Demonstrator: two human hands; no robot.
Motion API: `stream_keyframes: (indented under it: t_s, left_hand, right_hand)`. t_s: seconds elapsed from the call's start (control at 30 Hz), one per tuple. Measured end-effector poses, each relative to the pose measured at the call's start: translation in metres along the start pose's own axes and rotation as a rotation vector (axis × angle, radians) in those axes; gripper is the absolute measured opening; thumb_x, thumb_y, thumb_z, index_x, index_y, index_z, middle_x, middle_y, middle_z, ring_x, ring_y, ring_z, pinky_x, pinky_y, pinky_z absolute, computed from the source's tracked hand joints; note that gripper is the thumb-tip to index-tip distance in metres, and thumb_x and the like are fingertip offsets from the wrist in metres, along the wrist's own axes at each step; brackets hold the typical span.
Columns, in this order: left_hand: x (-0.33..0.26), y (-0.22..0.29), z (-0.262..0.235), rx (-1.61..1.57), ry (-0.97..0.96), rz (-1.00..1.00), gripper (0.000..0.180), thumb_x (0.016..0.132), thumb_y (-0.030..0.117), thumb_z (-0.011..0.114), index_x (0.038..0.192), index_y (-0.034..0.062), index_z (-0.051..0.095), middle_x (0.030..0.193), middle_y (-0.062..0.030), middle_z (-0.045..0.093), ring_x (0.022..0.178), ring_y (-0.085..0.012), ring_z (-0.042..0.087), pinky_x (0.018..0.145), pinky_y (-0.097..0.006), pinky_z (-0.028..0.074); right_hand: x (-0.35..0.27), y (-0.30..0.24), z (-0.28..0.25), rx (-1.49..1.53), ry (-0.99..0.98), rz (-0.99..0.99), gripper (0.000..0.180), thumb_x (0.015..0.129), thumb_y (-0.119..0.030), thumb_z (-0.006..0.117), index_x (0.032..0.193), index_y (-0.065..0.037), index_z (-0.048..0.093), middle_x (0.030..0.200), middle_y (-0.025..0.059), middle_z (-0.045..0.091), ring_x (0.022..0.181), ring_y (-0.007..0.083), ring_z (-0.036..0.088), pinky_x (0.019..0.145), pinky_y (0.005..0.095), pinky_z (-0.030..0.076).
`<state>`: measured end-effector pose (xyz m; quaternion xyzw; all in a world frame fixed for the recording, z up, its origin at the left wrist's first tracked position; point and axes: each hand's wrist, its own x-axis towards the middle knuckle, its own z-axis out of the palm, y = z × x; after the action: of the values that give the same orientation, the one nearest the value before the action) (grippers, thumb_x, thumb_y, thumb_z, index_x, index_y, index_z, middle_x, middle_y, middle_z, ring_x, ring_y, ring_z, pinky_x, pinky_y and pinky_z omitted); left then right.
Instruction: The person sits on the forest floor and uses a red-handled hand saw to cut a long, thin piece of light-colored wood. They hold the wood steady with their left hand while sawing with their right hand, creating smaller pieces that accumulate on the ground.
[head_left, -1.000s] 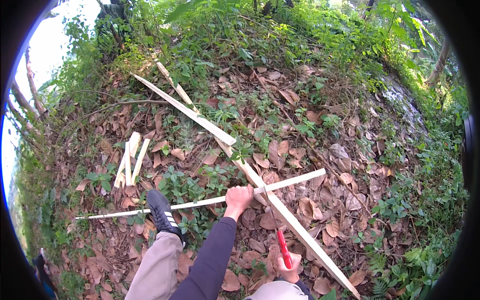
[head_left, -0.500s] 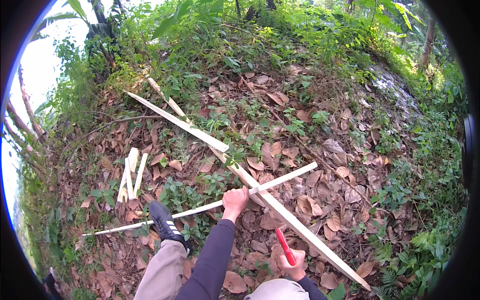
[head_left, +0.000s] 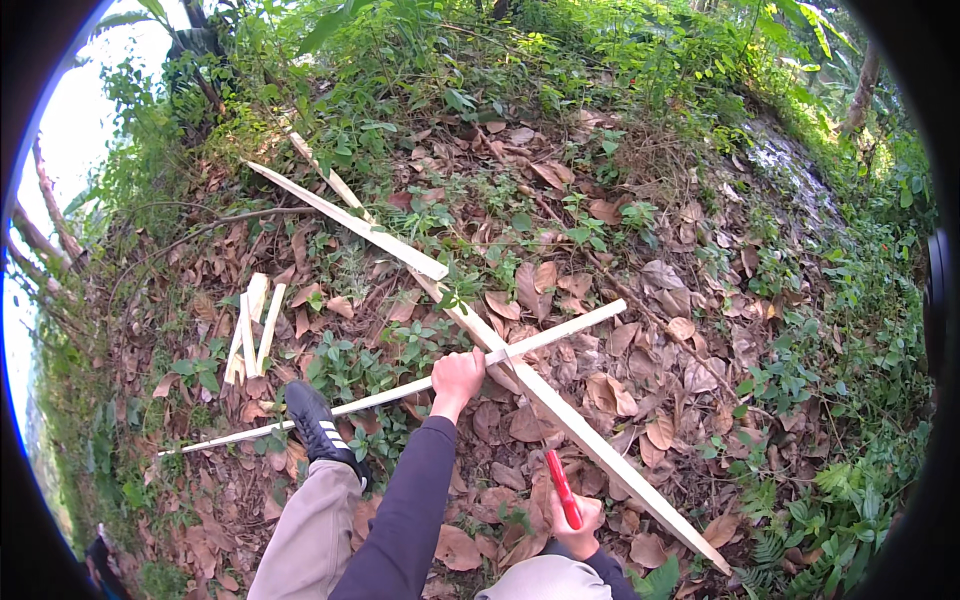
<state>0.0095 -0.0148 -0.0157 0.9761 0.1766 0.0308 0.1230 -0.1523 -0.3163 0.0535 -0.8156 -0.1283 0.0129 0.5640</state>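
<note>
A thin pale wooden strip (head_left: 392, 394) lies slantwise across a longer wooden beam (head_left: 590, 434) on the leafy ground. My left hand (head_left: 458, 380) is closed around the strip, just left of where the two pieces cross. Lower right, my right hand (head_left: 577, 524) grips the red handle of a hand saw (head_left: 562, 488). Its thin blade runs up toward the crossing and is hard to make out against the leaves; whether its teeth are in the wood I cannot tell. My dark shoe (head_left: 318, 420) covers part of the strip's left half.
Another pale plank (head_left: 345, 217) lies beyond, its near end over the beam. Several short wooden pieces (head_left: 270, 325) rest at the left. Dry brown leaves (head_left: 610, 395) and low green plants cover the slope; a thin branch (head_left: 640, 300) stretches across the right side.
The whole view has shifted slightly, so the wood and both hands sit a little higher and further left. Both hands keep their holds on the strip and the saw.
</note>
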Motion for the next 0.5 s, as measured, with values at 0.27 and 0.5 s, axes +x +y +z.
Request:
stream_keyframes:
  t_s: [0.27,0.5]
  left_hand:
    - [0.002,-0.006,-0.003,0.012,-0.022,-0.002,0.056,0.099,0.035,0.036,0.067,0.0043,0.071,0.069,-0.0214,0.068,0.065,-0.0394,0.068,0.066,-0.050,0.055]
    - [-0.003,-0.003,0.000,0.005,0.056,0.044,0.054,0.098,0.033,0.040,0.063,0.0055,0.071,0.064,-0.0194,0.067,0.060,-0.0372,0.068,0.062,-0.048,0.056]
  right_hand:
    - [0.018,-0.007,0.018,0.140,-0.215,0.055,0.031,0.086,-0.013,0.073,0.062,-0.005,0.054,0.051,0.0008,0.054,0.040,0.0117,0.048,0.042,0.0288,0.037]
    - [0.002,0.025,-0.016,0.040,-0.148,-0.178,0.034,0.075,-0.010,0.069,0.053,-0.007,0.043,0.044,0.0046,0.040,0.034,0.0181,0.043,0.040,0.0331,0.032]
